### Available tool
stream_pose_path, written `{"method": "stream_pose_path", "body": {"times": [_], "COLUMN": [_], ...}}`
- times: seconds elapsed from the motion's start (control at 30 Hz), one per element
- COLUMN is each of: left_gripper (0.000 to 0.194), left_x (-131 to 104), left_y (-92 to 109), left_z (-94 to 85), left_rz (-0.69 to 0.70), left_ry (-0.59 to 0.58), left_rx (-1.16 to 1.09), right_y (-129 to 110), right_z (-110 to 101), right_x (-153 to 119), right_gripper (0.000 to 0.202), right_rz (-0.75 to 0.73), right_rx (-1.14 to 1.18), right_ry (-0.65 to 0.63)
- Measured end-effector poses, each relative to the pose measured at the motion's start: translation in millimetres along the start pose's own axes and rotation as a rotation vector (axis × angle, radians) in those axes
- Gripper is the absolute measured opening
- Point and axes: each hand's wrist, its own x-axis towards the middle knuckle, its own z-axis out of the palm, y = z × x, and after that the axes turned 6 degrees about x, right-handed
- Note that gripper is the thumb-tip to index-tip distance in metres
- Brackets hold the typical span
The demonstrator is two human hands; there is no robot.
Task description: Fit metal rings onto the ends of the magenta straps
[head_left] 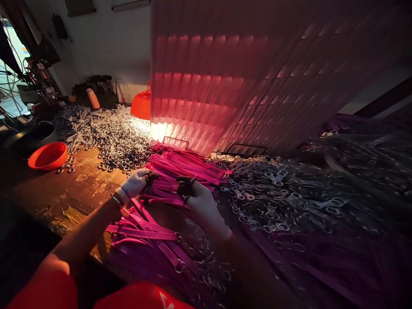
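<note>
My left hand [137,182], in a white glove with dark fingertips, is closed at the left edge of a pile of pink straps [189,165]. What its fingers hold is too small to make out. Just to the right, my right hand [202,204], also gloved, has its dark fingertips pressed together over the straps, near a small metal ring; its grip is hidden in shadow. Below both hands, more pink straps [151,234] with metal rings at their ends lie crossed near the table's front edge.
Behind my left hand is a heap of metal rings [120,141]. An orange bowl [48,156] stands at left, an orange lamp [141,105] behind. A translucent ribbed panel [206,86] rises at the back. Metal clasps [273,184] are heaped at right.
</note>
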Motion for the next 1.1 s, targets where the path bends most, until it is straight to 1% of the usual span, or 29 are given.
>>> {"method": "stream_pose_path", "body": {"times": [0.07, 0.13, 0.2, 0.27, 0.33, 0.4, 0.47, 0.5, 0.57, 0.63, 0.67, 0.73, 0.77, 0.83, 0.9, 0.97, 1.0, 1.03, 1.1], "left_gripper": [0.032, 0.034, 0.033, 0.033, 0.033, 0.029, 0.023, 0.021, 0.017, 0.017, 0.017, 0.018, 0.018, 0.022, 0.027, 0.031, 0.032, 0.033, 0.033], "left_x": [-14.7, -29.1, -39.5, -44.5, -45.7, -45.8, -46.9, -48.0, -50.5, -52.3, -52.7, -53.1, -53.5, -55.4, -59.0, -62.6, -63.7, -63.9, -61.6], "left_y": [-20.3, -39.6, -53.0, -58.0, -55.4, -48.7, -41.5, -38.6, -35.0, -34.3, -35.0, -37.9, -39.9, -44.6, -49.2, -52.9, -54.0, -54.6, -54.0], "left_z": [25.3, 51.8, 73.6, 86.4, 89.8, 87.4, 84.0, 83.0, 83.3, 85.5, 86.9, 89.6, 90.9, 93.4, 95.9, 98.0, 98.6, 98.9, 98.4], "left_rz": [-0.023, -0.057, -0.154, -0.278, -0.369, -0.419, -0.472, -0.5, -0.566, -0.648, -0.684, -0.729, -0.725, -0.652, -0.52, -0.418, -0.393, -0.384, -0.4], "left_ry": [-0.096, -0.149, -0.154, -0.182, -0.229, -0.29, -0.393, -0.455, -0.553, -0.583, -0.578, -0.556, -0.532, -0.454, -0.383, -0.366, -0.376, -0.391, -0.397], "left_rx": [-0.081, -0.254, -0.434, -0.526, -0.551, -0.558, -0.589, -0.604, -0.62, -0.61, -0.606, -0.598, -0.589, -0.545, -0.445, -0.334, -0.303, -0.298, -0.365], "right_y": [3.2, 8.4, 14.3, 19.0, 21.6, 22.2, 21.8, 21.3, 20.1, 18.3, 17.1, 13.3, 10.8, 5.3, 1.3, 1.0, 2.5, 4.9, 11.3], "right_z": [1.0, 2.9, 4.3, 3.0, -2.3, -11.5, -22.4, -27.4, -35.3, -40.6, -42.7, -46.8, -48.8, -52.4, -53.7, -51.6, -49.3, -46.4, -39.8], "right_x": [-11.4, -25.2, -38.8, -49.5, -55.8, -58.5, -59.0, -59.0, -59.3, -60.1, -60.7, -62.0, -62.4, -62.5, -61.1, -58.4, -56.9, -55.4, -52.9], "right_gripper": [0.042, 0.045, 0.048, 0.049, 0.046, 0.046, 0.05, 0.052, 0.052, 0.046, 0.042, 0.032, 0.026, 0.014, 0.018, 0.023, 0.023, 0.022, 0.019], "right_rz": [-0.006, -0.02, -0.029, -0.022, -0.01, -0.027, -0.082, -0.115, -0.167, -0.191, -0.195, -0.175, -0.147, -0.046, 0.098, 0.229, 0.267, 0.28, 0.256], "right_rx": [-0.049, -0.123, -0.197, -0.234, -0.23, -0.228, -0.249, -0.263, -0.284, -0.294, -0.309, -0.388, -0.452, -0.588, -0.655, -0.64, -0.616, -0.587, -0.514], "right_ry": [0.009, 0.019, 0.03, 0.03, 0.003, -0.025, -0.068, -0.11, -0.237, -0.34, -0.359, -0.344, -0.329, -0.327, -0.37, -0.414, -0.419, -0.411, -0.366]}}
